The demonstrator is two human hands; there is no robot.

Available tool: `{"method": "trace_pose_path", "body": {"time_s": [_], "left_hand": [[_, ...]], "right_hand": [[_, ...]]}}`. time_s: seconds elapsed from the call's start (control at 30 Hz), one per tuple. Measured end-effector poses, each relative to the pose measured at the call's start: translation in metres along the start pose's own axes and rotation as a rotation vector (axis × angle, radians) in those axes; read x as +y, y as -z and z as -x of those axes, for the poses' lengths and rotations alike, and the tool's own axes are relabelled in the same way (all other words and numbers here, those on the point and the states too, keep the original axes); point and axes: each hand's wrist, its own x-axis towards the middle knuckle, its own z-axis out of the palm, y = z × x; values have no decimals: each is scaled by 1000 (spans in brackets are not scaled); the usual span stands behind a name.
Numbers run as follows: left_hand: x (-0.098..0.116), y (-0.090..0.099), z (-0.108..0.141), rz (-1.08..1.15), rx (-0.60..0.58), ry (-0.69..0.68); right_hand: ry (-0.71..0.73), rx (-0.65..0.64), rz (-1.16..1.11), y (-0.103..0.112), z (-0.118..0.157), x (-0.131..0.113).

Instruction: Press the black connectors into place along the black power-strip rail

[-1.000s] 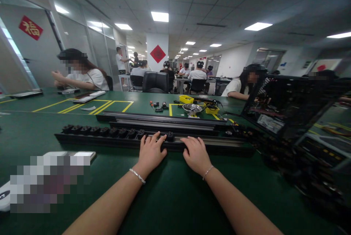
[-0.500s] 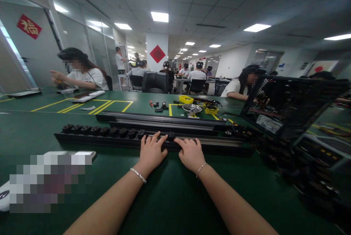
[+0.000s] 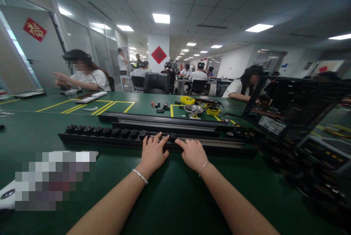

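Observation:
A long black track rail [image 3: 101, 141] lies across the table in front of me. In its left half sits a row of several round black socket modules [image 3: 115, 132]. One more black socket module [image 3: 172, 137] stands apart from the row, between my hands. My left hand [image 3: 153, 154] rests on the rail with fingers spread, its index fingertip at the module's left side. My right hand [image 3: 194, 154] lies to the right, index finger stretched to the module's right side, the other fingers loosely bent over the rail. Both wrists wear bracelets.
Behind the rail lie more black rails [image 3: 164, 122]. A metal bowl [image 3: 193, 109] and yellow bins [image 3: 187, 100] stand beyond. At right are a pile of black parts [image 3: 287, 162] and an open black case [image 3: 290, 107]. A blurred-out white item [image 3: 8, 196] lies left. Co-workers sit nearby.
The whole view has shifted slightly. Both hands stay at the single socket module, with the right hand's fingers changed only a little; the module has not visibly moved along the rail.

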Motion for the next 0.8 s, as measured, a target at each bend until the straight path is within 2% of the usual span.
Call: {"method": "trace_pose_path", "body": {"time_s": [0.8], "left_hand": [[2,5,0,0,-43,12]], "right_hand": [[21,-24,-4,0,-1,4]]}}
